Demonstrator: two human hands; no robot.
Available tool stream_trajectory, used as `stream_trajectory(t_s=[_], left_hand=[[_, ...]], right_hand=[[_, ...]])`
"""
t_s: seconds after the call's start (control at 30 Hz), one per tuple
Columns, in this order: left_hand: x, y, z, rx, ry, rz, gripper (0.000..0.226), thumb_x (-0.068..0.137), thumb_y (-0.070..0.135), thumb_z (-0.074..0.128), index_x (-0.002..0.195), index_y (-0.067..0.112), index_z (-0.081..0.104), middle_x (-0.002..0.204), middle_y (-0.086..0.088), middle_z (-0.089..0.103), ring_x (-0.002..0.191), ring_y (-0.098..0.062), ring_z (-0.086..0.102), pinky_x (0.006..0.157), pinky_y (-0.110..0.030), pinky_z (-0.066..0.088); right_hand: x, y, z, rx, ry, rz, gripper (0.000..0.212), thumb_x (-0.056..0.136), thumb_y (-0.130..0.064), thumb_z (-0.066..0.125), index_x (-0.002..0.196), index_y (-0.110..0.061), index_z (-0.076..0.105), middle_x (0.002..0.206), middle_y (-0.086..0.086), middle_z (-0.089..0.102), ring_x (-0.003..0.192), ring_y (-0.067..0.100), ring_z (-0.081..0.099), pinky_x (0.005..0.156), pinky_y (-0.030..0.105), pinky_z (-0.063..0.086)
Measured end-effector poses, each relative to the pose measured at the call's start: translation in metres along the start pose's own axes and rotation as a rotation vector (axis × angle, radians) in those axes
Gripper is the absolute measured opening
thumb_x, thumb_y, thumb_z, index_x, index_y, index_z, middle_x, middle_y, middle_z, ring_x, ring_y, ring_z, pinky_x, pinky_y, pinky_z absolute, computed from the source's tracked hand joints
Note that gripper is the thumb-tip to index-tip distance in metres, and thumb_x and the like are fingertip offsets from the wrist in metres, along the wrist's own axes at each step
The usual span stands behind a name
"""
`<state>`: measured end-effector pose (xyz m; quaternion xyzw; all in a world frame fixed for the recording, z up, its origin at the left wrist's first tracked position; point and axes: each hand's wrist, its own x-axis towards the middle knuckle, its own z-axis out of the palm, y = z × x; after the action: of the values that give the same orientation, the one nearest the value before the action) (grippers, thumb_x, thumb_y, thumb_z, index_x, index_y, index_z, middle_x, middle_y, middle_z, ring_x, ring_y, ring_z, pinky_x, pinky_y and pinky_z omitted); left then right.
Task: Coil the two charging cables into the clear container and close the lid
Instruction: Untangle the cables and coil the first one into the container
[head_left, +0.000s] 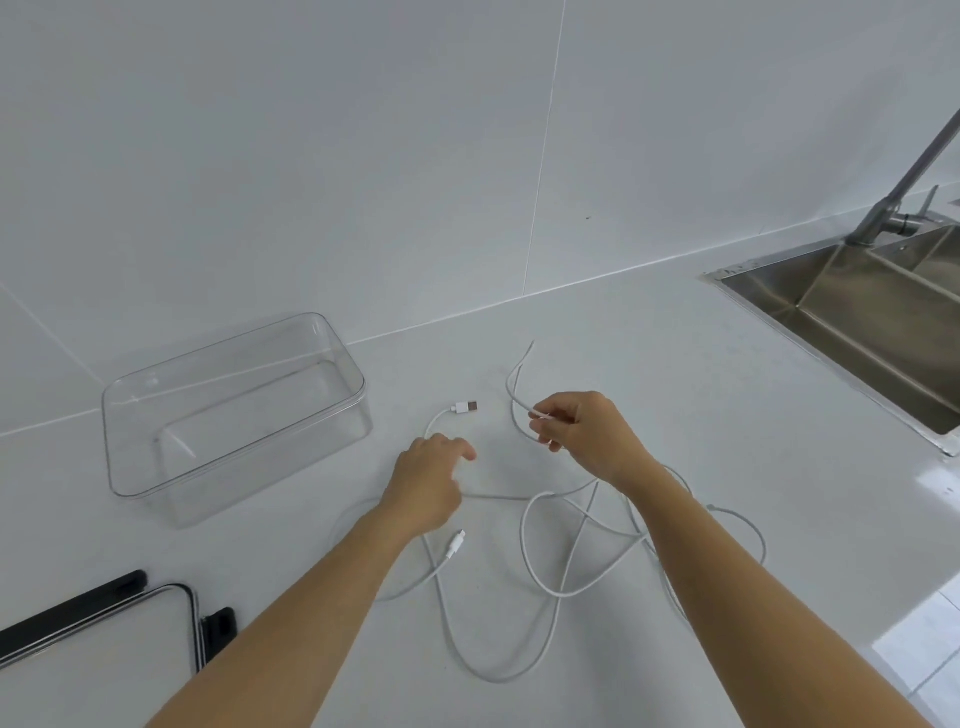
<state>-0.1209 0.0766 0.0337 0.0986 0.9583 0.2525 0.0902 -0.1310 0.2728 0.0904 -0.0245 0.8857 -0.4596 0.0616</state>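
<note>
The right hand pinches a white strand of the charging cables, which sprawl tangled on the tabletop under both wrists. The left hand curls over another strand, grip unclear. The open-topped clear container stands left of it.

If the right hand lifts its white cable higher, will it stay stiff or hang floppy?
Probably floppy: the white cable lies in loose curves. Likely light: the right hand merely pinches it. Crossing loops may tangle when lifted.
</note>
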Motion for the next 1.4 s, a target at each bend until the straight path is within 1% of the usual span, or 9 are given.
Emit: stream_trajectory(t_s=[0.2,0.27,0.4,0.57,0.73,0.9,1.07,1.2,1.4], left_hand=[[-0.001,-0.023,0.018,0.349,0.005,0.160,0.023,0.086,0.025,0.059,0.108,0.024,0.056,0.130,-0.004,0.042,0.127,-0.022,0.032,0.099,-0.030,0.014],[0.001,-0.021,0.018,0.393,0.113,0.255,0.011,0.081,0.020,0.067,0.089,0.022,0.060,0.111,-0.003,0.054,0.113,-0.023,0.046,0.090,-0.030,0.017],[0.003,-0.019,0.017,0.239,0.046,0.247,0.008,0.096,0.013,0.037,0.095,0.018,0.043,0.099,0.004,0.044,0.109,-0.018,0.042,0.102,-0.028,0.015],[0.004,-0.024,0.020,0.230,-0.130,0.209,0.026,0.090,0.038,0.050,0.108,0.019,0.046,0.113,0.006,0.042,0.110,-0.014,0.035,0.100,-0.028,0.015],[0.001,-0.027,0.025,0.220,0.001,0.260,0.011,0.098,0.027,0.038,0.094,0.018,0.044,0.095,0.006,0.041,0.092,-0.014,0.038,0.094,-0.026,0.024],[-0.003,-0.008,-0.011,-0.051,0.028,0.209,0.015,0.098,0.027,0.038,0.087,0.017,0.038,0.075,-0.007,0.056,0.069,-0.022,0.044,0.064,-0.033,0.039],[-0.004,-0.002,-0.036,-0.227,0.002,0.139,0.011,0.098,0.025,0.039,0.090,0.018,0.042,0.067,-0.004,0.051,0.058,-0.019,0.041,0.057,-0.031,0.036],[-0.007,-0.005,-0.033,-0.315,-0.020,0.071,0.012,0.097,0.025,0.040,0.089,0.021,0.048,0.066,0.005,0.051,0.057,-0.012,0.041,0.055,-0.024,0.036],[-0.009,0.001,-0.024,-0.356,-0.024,0.034,0.013,0.096,0.025,0.042,0.089,0.020,0.051,0.065,0.007,0.052,0.061,-0.013,0.045,0.059,-0.026,0.039]], right_hand=[[0.005,0.008,-0.001,0.007,0.010,0.012,0.012,0.087,-0.017,0.061,0.085,-0.008,0.069,0.073,0.004,0.066,0.069,0.015,0.060,0.076,0.037,0.053],[0.005,0.007,0.000,0.052,-0.008,0.019,0.012,0.087,-0.018,0.061,0.085,-0.009,0.069,0.072,0.002,0.065,0.066,0.013,0.060,0.073,0.037,0.052],[0.008,0.006,0.003,0.065,-0.035,0.008,0.010,0.087,-0.020,0.062,0.084,-0.013,0.068,0.071,0.000,0.065,0.063,0.011,0.059,0.068,0.028,0.049],[0.014,0.004,0.009,0.083,-0.032,0.043,0.012,0.087,-0.019,0.061,0.085,-0.009,0.068,0.071,0.002,0.064,0.061,0.011,0.058,0.066,0.029,0.047],[0.018,0.007,0.011,0.017,-0.041,0.023,0.013,0.086,-0.021,0.062,0.089,-0.010,0.068,0.078,0.004,0.064,0.070,0.014,0.057,0.072,0.032,0.046],[0.022,0.006,0.013,-0.303,0.349,-0.269,0.045,0.080,-0.031,0.068,0.119,-0.012,0.059,0.118,0.003,0.056,0.112,0.017,0.046,0.088,0.019,0.020],[0.022,-0.009,0.020,-0.176,0.606,-0.553,0.020,0.081,-0.012,0.058,0.098,-0.002,0.064,0.089,0.001,0.059,0.084,0.010,0.049,0.080,0.021,0.036],[0.018,0.002,0.012,-0.175,0.393,-0.452,0.009,0.078,0.004,0.059,0.078,-0.003,0.063,0.070,0.002,0.058,0.058,0.015,0.049,0.057,0.027,0.045],[0.012,0.031,0.000,-0.292,0.005,-0.321,0.012,0.077,-0.004,0.070,0.078,-0.016,0.066,0.078,-0.006,0.060,0.075,0.001,0.051,0.068,0.008,0.036]])
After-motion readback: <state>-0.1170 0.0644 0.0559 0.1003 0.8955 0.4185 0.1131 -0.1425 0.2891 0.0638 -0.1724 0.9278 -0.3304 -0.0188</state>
